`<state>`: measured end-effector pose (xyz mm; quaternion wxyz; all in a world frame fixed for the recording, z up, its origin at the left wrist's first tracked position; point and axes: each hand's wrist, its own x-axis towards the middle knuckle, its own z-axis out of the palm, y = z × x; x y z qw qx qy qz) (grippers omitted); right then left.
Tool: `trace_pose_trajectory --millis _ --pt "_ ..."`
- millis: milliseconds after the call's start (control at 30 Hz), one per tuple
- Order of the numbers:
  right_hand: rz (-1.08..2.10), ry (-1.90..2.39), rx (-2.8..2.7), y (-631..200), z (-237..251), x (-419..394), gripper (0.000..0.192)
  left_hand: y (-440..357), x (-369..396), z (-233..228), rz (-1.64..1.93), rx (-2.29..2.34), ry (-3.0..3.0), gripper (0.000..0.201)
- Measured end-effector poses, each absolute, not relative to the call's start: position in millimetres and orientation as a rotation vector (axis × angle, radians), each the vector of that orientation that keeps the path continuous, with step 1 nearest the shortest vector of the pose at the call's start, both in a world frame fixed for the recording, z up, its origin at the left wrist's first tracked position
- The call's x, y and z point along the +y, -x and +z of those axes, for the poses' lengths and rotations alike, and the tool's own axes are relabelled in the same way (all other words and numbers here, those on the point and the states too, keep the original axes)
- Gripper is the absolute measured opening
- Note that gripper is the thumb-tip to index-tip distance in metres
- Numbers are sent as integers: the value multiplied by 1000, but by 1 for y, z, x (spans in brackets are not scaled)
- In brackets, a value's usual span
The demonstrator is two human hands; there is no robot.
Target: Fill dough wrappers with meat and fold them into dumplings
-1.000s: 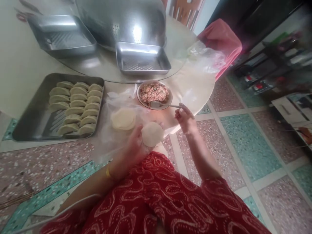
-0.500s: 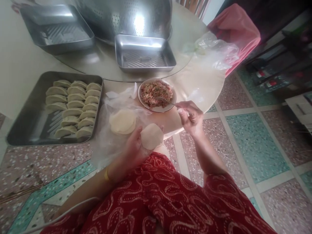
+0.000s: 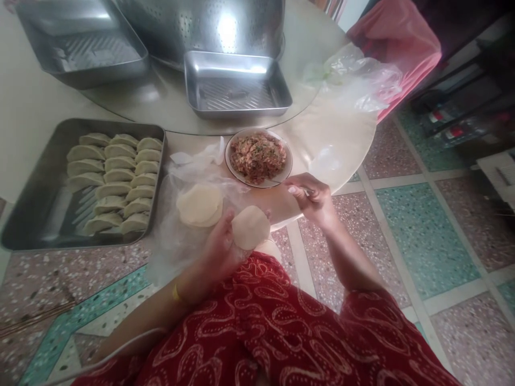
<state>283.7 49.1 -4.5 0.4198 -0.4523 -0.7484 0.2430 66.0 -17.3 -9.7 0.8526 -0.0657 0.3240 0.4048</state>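
Observation:
A round, pale dumpling wrapper (image 3: 251, 228) lies across the palm and fingers of my left hand (image 3: 220, 244), which holds it flat above my lap. My right hand (image 3: 311, 201) is closed around the handle of a spoon (image 3: 276, 183); the spoon's bowl end is hidden in or behind the filling at the near rim. That filling (image 3: 257, 155), a minced mix with green flecks, is heaped in a white bowl (image 3: 230, 167) with a dark rim. Left of it, a stack of wrappers (image 3: 200, 205) rests on a clear plastic bag (image 3: 169, 236).
A dark metal tray (image 3: 36, 198) at left holds rows of folded dumplings (image 3: 116, 175). Behind stand a smaller metal pan (image 3: 237, 91), another pan (image 3: 88, 51) and a large perforated metal colander (image 3: 201, 27). A crumpled plastic bag (image 3: 358, 75) lies at the table's right, near a pink-covered chair (image 3: 402, 37).
The spoon has moved from within the filling to the bowl's near right rim, my right hand shifting slightly down and left. My left hand still holds the wrapper. The view has shifted slightly.

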Motion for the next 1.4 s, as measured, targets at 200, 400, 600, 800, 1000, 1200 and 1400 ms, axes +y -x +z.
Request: trace_pose_trajectory --millis 200,400,600,800,1000,1200,1400 --pt "638 965 -1969 -283 3 55 14 -67 -16 -13 846 666 133 64" --pt "579 953 -2126 -286 7 57 15 -66 -14 -11 837 692 153 65" --pt "588 954 -2261 -283 4 66 21 -70 -12 -12 823 685 154 64" --pt "599 859 -2294 -287 -2 70 23 -70 -14 -10 825 705 153 64" --pt "586 875 -2280 -297 15 68 28 -70 -17 -9 834 693 127 63" --pt "586 922 -2302 -281 10 74 18 -67 -20 -8 837 658 113 63" --pt "375 1069 -2189 -296 23 60 18 -65 -24 -14 838 618 122 64"
